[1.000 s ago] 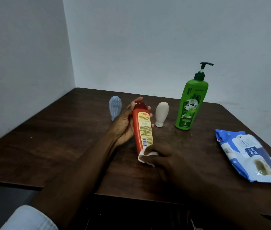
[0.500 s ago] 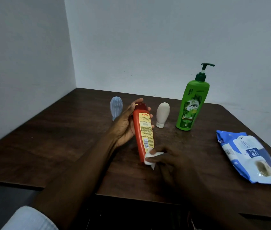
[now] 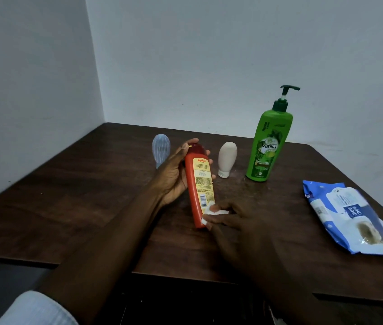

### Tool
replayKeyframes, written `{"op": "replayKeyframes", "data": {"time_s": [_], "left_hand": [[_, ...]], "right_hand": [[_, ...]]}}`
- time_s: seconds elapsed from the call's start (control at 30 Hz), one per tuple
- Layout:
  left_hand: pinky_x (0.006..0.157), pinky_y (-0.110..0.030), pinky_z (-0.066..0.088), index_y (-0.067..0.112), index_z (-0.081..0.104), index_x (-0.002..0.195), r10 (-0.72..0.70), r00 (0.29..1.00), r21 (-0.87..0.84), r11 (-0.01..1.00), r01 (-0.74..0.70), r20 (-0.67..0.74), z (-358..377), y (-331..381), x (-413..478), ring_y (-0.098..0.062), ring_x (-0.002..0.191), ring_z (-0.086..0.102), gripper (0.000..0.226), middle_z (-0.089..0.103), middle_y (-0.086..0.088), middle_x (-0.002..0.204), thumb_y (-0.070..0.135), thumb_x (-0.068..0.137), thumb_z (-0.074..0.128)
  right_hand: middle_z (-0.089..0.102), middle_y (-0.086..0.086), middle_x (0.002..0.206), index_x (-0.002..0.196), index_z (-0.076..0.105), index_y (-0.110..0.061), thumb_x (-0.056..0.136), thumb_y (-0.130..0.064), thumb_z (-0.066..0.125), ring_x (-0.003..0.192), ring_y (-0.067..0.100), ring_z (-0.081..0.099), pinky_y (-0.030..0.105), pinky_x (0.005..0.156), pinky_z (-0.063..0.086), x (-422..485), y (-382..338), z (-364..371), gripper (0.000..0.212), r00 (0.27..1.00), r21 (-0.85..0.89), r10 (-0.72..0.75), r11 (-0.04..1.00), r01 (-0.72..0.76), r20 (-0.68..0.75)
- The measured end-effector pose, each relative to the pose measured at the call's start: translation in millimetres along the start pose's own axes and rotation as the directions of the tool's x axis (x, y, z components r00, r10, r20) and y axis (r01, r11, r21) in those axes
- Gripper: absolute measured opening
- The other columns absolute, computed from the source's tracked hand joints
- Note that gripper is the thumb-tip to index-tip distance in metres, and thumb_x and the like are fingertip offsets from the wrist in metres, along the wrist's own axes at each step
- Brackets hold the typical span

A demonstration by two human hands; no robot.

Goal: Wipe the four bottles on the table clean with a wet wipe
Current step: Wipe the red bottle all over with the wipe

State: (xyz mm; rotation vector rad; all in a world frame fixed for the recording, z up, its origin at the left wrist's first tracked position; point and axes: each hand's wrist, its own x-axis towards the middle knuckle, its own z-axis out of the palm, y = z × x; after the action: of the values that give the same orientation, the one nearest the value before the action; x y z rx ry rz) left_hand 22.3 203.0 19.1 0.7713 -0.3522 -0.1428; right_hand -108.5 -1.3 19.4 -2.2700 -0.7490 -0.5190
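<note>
Dark wooden table (image 3: 73, 207) in a corner of pale bare walls (image 3: 33, 66).

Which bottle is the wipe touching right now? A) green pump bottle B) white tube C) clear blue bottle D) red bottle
D: the right hand presses the wet wipe against the lower end of the red bottle, which the left hand holds.

Back row's kinda packed: blue bottle (image 3: 160, 150), cream bottle (image 3: 226, 158) and green pump bottle (image 3: 269, 146) stand with gaps between them, and the left hand (image 3: 174, 177) with the red bottle (image 3: 198, 186) fills the blue-cream gap. Wipes pack (image 3: 350, 216) sits right. Table (image 3: 68, 198) is wide open on the left.
</note>
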Motion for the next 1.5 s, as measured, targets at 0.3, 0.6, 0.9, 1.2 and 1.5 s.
{"op": "replayKeyframes", "data": {"time_s": [0.3,0.6,0.9,1.2,1.5], "left_hand": [[0.094,-0.065,0.050,0.021,0.067,0.125,0.049,0.996,0.090,0.995,-0.043,-0.074,1.2,4.0,-3.1,-0.035,0.113,0.064,0.036,0.064,-0.018,0.123,0.030,0.090,0.072],[0.079,-0.043,0.059,0.033,0.074,0.117,0.092,0.976,0.265,0.963,-0.038,-0.196,6.7,10.2,-6.4,-0.022,0.114,0.064,0.044,0.062,-0.006,0.129,0.042,0.075,0.083],[0.095,-0.054,0.055,0.035,0.075,0.114,0.121,0.969,0.342,0.939,-0.041,-0.216,12.6,11.4,-7.8,-0.021,0.108,0.071,0.025,0.075,-0.003,0.119,0.038,0.090,0.071],[0.096,-0.047,0.057,0.031,0.074,0.119,0.105,0.967,0.325,0.945,-0.025,-0.230,12.9,10.8,-6.3,-0.021,0.113,0.068,0.028,0.074,-0.003,0.119,0.043,0.097,0.062],[0.094,-0.040,0.053,0.012,0.070,0.107,0.021,0.993,0.047,0.999,-0.016,-0.114,8.8,9.2,-1.5,-0.020,0.100,0.065,0.024,0.069,-0.007,0.105,0.027,0.088,0.075]], "right_hand": [[0.057,0.004,0.124,0.115,0.068,0.000,0.089,0.002,0.067,0.112,0.007,0.055,-0.003,0.093,0.030,6.8,-10.9,-0.2,0.027,0.981,0.045,-0.048,0.998,0.040,0.186],[0.066,0.003,0.113,0.102,0.078,-0.013,0.087,-0.010,0.072,0.100,0.016,0.064,0.028,0.090,0.052,61.0,-17.7,-9.7,0.017,0.987,-0.101,-0.155,0.982,0.159,0.043],[0.058,-0.012,0.090,0.090,0.079,-0.022,0.082,-0.019,0.075,0.080,-0.002,0.051,-0.001,0.068,0.034,142.3,-21.8,-9.4,0.010,0.992,-0.140,-0.116,0.983,0.121,0.047],[0.055,-0.016,0.087,0.095,0.079,-0.028,0.084,-0.025,0.074,0.073,-0.010,0.049,0.002,0.065,0.032,143.2,-14.4,-9.5,0.013,0.993,-0.122,-0.098,0.987,0.106,0.068],[0.064,-0.009,0.096,0.100,0.079,-0.026,0.088,-0.026,0.071,0.091,0.005,0.060,0.025,0.080,0.049,139.8,-10.4,-11.6,0.015,0.998,-0.065,-0.037,0.997,0.041,0.058]]}}
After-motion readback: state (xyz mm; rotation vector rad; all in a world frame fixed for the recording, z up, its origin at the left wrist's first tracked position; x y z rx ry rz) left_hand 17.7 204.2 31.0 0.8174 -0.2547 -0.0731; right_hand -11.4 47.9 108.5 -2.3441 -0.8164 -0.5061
